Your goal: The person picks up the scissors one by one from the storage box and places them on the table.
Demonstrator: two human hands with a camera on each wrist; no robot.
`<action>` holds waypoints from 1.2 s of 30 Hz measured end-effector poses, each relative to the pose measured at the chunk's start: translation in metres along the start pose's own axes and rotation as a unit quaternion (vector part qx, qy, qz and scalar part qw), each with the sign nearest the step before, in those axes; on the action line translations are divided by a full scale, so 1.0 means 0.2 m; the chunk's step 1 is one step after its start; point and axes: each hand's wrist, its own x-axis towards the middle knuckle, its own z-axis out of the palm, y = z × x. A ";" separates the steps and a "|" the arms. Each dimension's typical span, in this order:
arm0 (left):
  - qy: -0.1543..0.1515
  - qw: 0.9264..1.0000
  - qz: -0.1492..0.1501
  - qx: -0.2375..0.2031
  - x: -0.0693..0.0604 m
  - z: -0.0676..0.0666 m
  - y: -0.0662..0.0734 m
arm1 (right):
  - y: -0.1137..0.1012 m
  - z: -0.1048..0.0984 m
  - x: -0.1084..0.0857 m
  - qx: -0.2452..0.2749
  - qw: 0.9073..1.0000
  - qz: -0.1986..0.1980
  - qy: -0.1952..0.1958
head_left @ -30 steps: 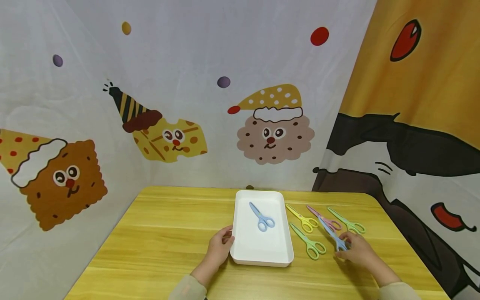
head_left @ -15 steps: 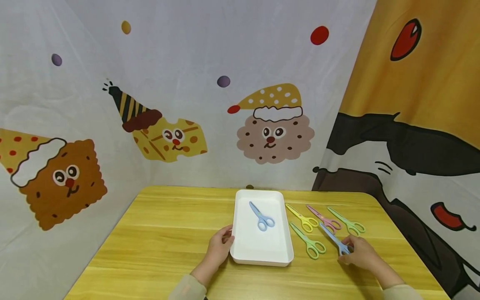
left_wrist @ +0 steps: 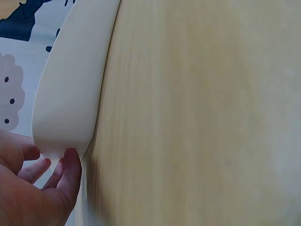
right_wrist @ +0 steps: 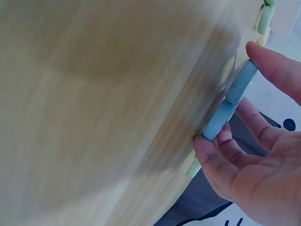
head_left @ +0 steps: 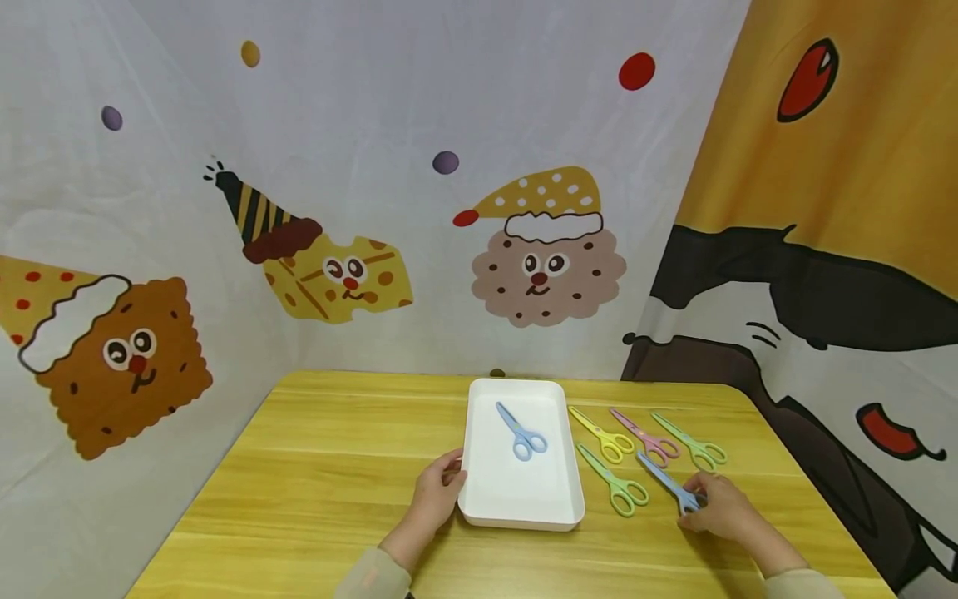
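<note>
A white tray stands on the table, with one pair of blue scissors lying inside it. At its left side my left hand holds the tray wall; the left wrist view shows the thumb and fingers of that left hand curled at the tray's corner. To the right of the tray, my right hand grips the handles of a second pair of blue scissors, blades pointing away and left. In the right wrist view, thumb and fingertips pinch the blue handle loops from both ends, close to the tabletop.
Yellow scissors, pink scissors, and green scissors lie in a row right of the tray. Another green pair of scissors lies nearer me. A printed cloth hangs behind the wooden table.
My right hand has drawn the second blue scissors slightly toward me and to the right, off the pink pair they overlapped. The left hand and tray stay in place.
</note>
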 end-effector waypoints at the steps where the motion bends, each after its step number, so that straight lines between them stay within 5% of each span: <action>1: 0.000 1.000 0.001 0.000 0.00 0.00 0.00 | 0.00 0.00 0.00 -0.002 1.000 -0.001 -0.001; 27: 0.001 1.000 -0.012 0.007 0.00 0.00 0.00 | 0.02 0.03 0.03 -0.030 0.999 0.002 0.022; 36: 0.002 1.000 -0.013 0.009 0.00 0.01 -0.01 | -0.03 0.02 0.02 -0.022 0.996 -0.010 0.084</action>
